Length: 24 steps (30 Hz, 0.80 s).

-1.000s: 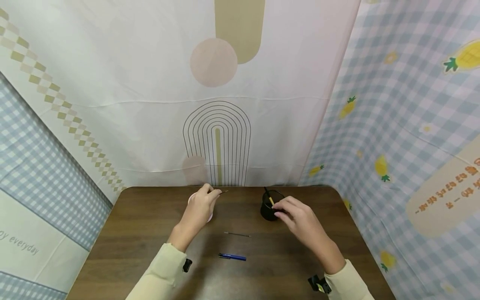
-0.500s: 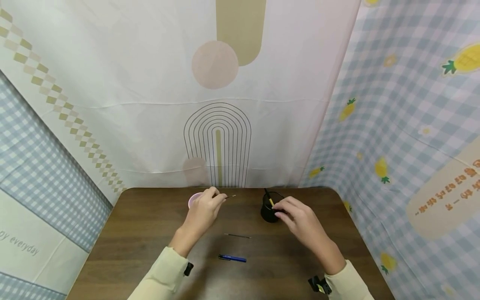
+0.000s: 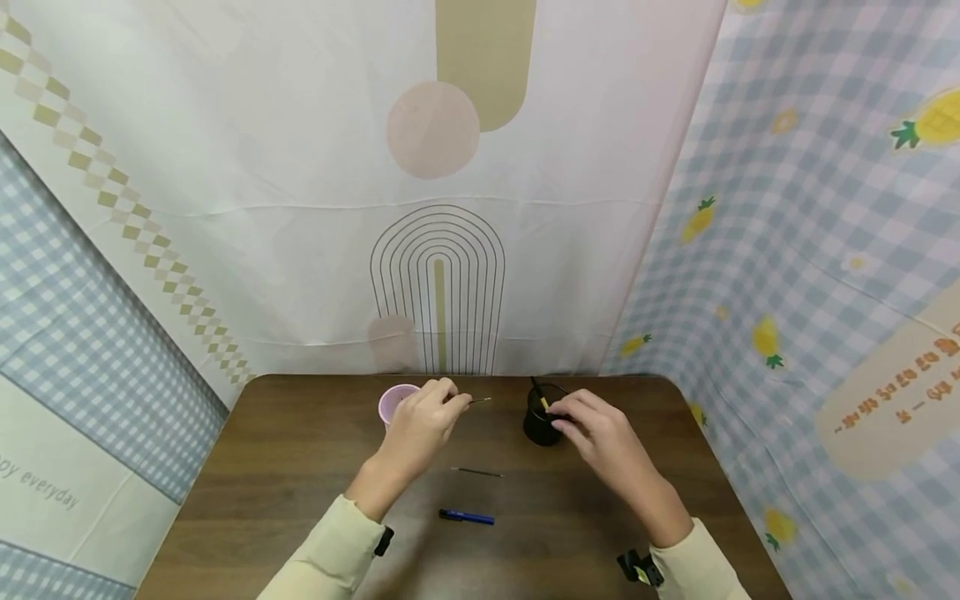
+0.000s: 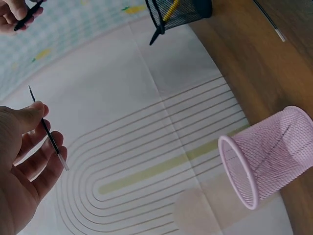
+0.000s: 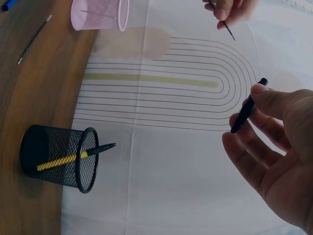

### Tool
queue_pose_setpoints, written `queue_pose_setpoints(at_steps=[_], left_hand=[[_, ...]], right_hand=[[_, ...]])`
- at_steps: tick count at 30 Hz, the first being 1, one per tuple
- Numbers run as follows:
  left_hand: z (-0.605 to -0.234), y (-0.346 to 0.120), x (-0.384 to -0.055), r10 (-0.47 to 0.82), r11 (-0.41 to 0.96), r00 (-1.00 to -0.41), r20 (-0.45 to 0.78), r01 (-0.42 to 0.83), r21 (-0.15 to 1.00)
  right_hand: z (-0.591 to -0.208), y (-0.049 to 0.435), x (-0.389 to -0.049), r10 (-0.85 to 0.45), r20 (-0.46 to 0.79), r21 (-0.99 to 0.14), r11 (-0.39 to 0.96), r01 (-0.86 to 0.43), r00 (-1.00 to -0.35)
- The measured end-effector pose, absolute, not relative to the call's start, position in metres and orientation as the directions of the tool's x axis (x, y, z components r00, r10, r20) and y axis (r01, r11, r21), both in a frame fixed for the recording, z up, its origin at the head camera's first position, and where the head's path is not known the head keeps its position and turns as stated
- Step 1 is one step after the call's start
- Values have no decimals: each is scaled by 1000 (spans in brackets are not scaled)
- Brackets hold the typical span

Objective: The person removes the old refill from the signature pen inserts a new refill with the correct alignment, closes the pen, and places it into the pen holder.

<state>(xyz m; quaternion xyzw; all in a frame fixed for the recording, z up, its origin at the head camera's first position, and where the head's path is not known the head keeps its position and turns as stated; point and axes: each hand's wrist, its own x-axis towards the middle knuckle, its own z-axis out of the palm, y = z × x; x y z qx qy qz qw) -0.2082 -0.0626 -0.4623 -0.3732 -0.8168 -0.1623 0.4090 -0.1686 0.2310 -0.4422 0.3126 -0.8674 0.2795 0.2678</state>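
Pinching a slim dark refill (image 4: 51, 139) with a clear end, my left hand (image 3: 422, 421) keeps thumb and fingers closed around its middle, both ends poking out. My right hand (image 3: 603, 433) nips a short black tube (image 5: 247, 107) between thumb and fingertips. In the head view my right fingers hide most of the tube and overlap the black mesh cup (image 5: 63, 138), so I can't tell how near they are to it. A yellow-and-black pen (image 5: 100, 149) leans inside that cup. My left hand partly covers the pink mesh cup (image 4: 274, 156); something thin inside is hard to make out. A second refill (image 3: 477, 472) and a blue pen (image 3: 467, 517), cut off in the right wrist view, lie on the table (image 3: 300, 467).
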Motion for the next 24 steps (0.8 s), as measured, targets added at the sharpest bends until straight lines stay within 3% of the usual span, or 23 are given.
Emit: queue_pose_setpoints(at_steps=[6,24], left_hand=[[-454,-53,-203,509,652,-310,803,748,-125],[-446,-31,-191,615,645,-265,743,711,-280]], right_hand=[[-441,229,-169,-400,640,-293,662,-690,-656],[-440,223,-167,-452,631,-193,695,-692,-631]])
